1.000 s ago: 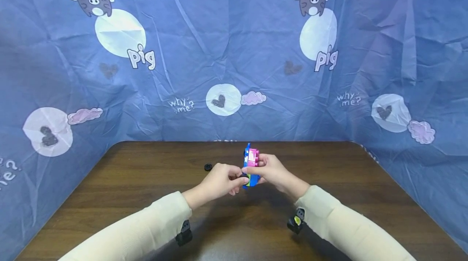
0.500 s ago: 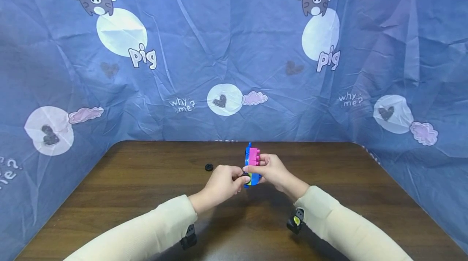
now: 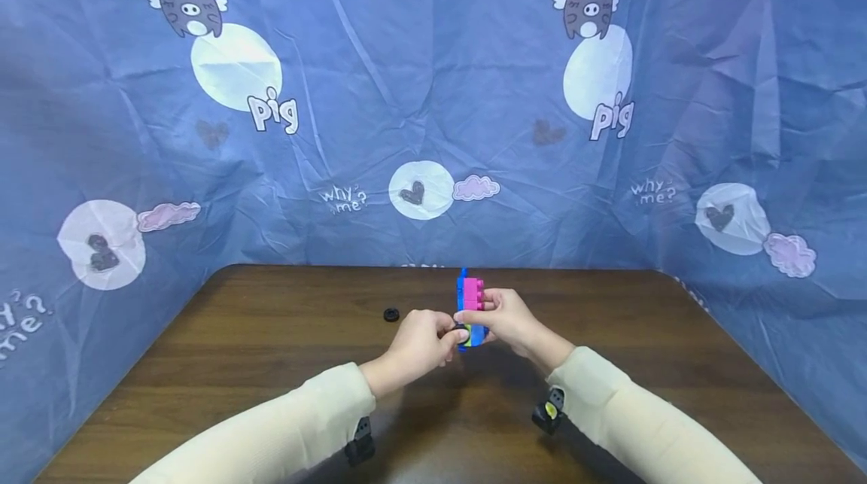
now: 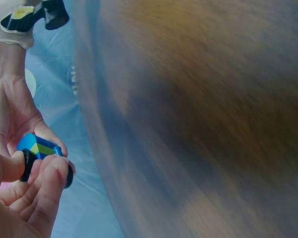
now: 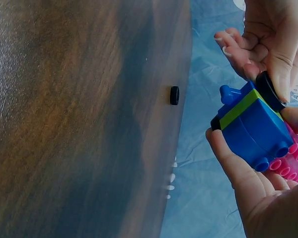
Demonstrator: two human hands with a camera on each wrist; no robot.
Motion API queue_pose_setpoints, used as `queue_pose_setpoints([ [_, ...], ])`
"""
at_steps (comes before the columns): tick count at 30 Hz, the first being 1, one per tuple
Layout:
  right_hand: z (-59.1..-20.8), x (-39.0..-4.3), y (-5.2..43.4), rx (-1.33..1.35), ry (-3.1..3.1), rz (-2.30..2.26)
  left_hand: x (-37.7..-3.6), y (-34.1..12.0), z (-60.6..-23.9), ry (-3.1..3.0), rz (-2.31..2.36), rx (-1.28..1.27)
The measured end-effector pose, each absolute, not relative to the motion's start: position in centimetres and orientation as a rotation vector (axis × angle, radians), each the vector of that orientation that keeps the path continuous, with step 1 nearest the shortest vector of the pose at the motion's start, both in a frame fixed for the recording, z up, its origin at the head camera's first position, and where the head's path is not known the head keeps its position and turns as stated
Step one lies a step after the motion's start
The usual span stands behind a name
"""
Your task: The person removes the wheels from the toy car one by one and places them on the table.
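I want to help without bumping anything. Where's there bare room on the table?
The wooden table is bare left of the loose wheel and right of the right hand, out to each side edge. It's crowded in the middle, where that hand holds the toy car and the left hand pinches another wheel.

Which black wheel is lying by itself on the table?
The loose black wheel, just left of the left hand and untouched; the other visible black wheels are at the blue-and-pink toy in the right hand.

Booth-like space: pig-print cloth (image 3: 433, 92), wooden table (image 3: 460, 424)
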State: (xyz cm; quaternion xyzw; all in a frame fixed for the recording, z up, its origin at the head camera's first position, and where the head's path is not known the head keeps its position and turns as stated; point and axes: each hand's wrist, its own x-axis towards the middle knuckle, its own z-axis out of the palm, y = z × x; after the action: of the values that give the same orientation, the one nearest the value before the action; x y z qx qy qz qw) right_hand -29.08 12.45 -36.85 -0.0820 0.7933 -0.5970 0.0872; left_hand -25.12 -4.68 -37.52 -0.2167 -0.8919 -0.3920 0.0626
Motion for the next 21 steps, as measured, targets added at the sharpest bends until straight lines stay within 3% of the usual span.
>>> queue_pose_setpoints([
  [9,-37.0,-28.7,12.7,-0.207,2.339,-1.779,-25.3,-4.4,-37.4,-2.771,-1.515,-0.554],
  [16,-37.5,-28.8,13.2,-0.248,2.344,-1.771,-25.8,-6.0,-37.7,-2.750,-1.962,-0.319],
  [21,-37.2,-29.2,14.1,-0.219,2.333,-1.791,-26.2,-7.6,-38.4,-2.737,-2.029,-0.478],
])
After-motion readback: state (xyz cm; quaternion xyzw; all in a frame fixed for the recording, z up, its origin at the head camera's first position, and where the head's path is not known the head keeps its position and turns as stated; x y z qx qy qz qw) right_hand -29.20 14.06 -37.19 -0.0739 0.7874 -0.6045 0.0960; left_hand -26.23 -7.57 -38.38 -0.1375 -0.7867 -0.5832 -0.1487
